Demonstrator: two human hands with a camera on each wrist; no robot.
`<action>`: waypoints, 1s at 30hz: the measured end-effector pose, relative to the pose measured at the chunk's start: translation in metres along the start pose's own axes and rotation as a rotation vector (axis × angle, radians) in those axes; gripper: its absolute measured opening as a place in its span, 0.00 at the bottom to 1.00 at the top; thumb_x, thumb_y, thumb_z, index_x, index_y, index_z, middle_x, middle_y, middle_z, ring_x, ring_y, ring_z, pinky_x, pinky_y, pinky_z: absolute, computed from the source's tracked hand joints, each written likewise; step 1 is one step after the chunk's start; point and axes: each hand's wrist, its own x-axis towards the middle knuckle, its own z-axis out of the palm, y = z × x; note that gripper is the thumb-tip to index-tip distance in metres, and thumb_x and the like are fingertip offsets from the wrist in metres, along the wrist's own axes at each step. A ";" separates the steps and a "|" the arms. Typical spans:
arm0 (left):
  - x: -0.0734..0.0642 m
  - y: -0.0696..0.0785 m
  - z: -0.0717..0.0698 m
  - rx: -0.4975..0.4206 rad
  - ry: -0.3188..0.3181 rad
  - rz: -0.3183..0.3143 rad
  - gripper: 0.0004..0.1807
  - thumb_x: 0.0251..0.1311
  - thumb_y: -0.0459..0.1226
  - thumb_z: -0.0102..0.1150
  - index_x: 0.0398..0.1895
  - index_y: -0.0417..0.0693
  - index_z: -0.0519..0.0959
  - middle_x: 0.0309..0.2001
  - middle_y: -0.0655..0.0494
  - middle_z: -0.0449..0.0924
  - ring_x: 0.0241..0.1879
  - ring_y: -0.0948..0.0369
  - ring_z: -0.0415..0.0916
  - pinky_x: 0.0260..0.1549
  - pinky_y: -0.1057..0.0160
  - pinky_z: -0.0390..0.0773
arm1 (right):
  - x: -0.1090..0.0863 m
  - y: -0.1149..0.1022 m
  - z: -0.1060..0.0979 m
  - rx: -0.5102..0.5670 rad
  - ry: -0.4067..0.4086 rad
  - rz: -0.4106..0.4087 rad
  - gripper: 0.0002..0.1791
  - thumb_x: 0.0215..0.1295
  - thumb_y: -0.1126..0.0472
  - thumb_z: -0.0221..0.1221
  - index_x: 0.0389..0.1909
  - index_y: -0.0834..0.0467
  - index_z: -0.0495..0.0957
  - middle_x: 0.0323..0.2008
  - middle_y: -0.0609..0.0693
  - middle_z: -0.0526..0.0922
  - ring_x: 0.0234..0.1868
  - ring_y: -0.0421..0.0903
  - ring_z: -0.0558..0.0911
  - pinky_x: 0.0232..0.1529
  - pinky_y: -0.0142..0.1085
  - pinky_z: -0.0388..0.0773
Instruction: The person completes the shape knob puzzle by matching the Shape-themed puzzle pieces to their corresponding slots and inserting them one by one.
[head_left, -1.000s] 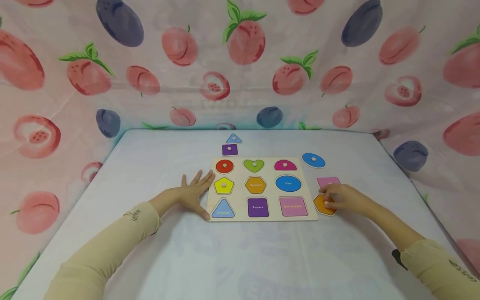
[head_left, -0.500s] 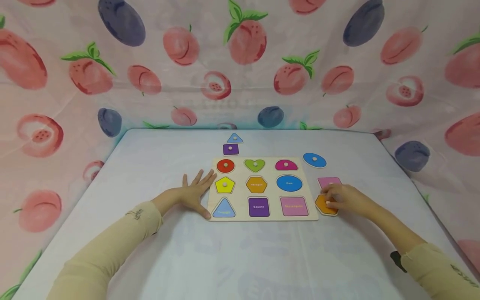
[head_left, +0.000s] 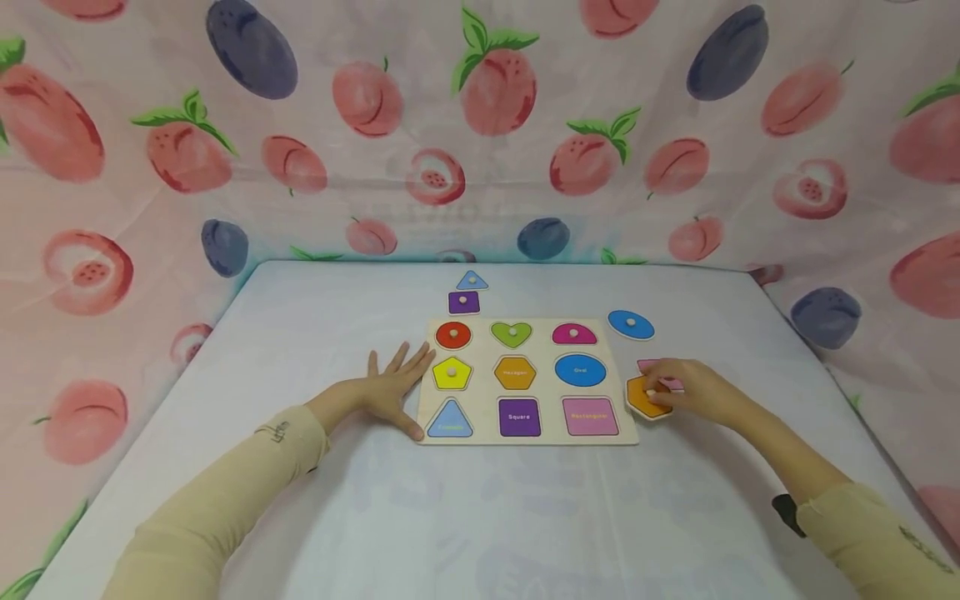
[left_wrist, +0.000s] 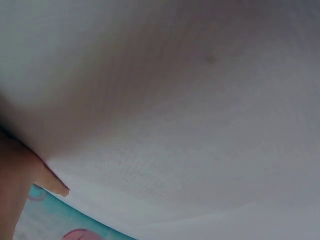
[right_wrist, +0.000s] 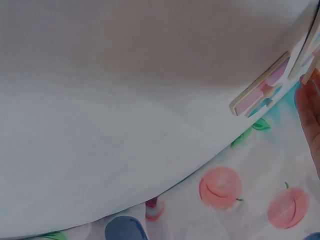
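Note:
In the head view my right hand (head_left: 693, 393) pinches the knob of an orange hexagon puzzle piece (head_left: 637, 400), which is tilted beside the right edge of a wooden shape puzzle board (head_left: 484, 392). Behind that hand lies a pink rectangle piece (head_left: 648, 364), partly covered. My left hand (head_left: 386, 393) rests with fingers spread against the board's left edge. The board's recesses printed Hexagon (head_left: 515, 380), Oval, Triangle, Square and Rectangular hold no pieces. In the right wrist view, fingers (right_wrist: 309, 107) reach the hexagon's edge at the frame's right side. The left wrist view shows little but the tablecloth and part of the hand.
A blue oval piece (head_left: 632, 332) lies off the board's upper right corner. Behind the board lie a purple square piece (head_left: 456, 307) and a light blue triangle piece (head_left: 462, 285). Red circle, green heart, magenta semicircle and yellow pentagon pieces sit in the board. A fruit-print curtain (head_left: 495, 192) surrounds the table.
My right hand has raised the orange hexagon piece slightly off the table, and it now covers more of the pink rectangle piece. My left hand stays at the board's edge.

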 end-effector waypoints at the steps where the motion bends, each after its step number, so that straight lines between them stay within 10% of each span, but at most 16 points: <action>1: 0.000 0.000 0.000 0.005 -0.001 -0.004 0.74 0.35 0.62 0.71 0.74 0.51 0.28 0.75 0.52 0.18 0.72 0.45 0.12 0.58 0.30 0.14 | 0.001 -0.001 0.000 0.001 0.002 -0.002 0.02 0.59 0.64 0.62 0.33 0.55 0.81 0.54 0.64 0.78 0.58 0.65 0.73 0.54 0.54 0.75; 30: 0.001 0.000 0.001 0.017 0.000 -0.033 0.72 0.36 0.62 0.70 0.75 0.51 0.30 0.75 0.52 0.20 0.73 0.46 0.14 0.59 0.30 0.15 | 0.043 -0.025 0.013 0.050 0.031 -0.073 0.03 0.59 0.64 0.62 0.34 0.57 0.79 0.51 0.62 0.80 0.53 0.61 0.76 0.52 0.54 0.77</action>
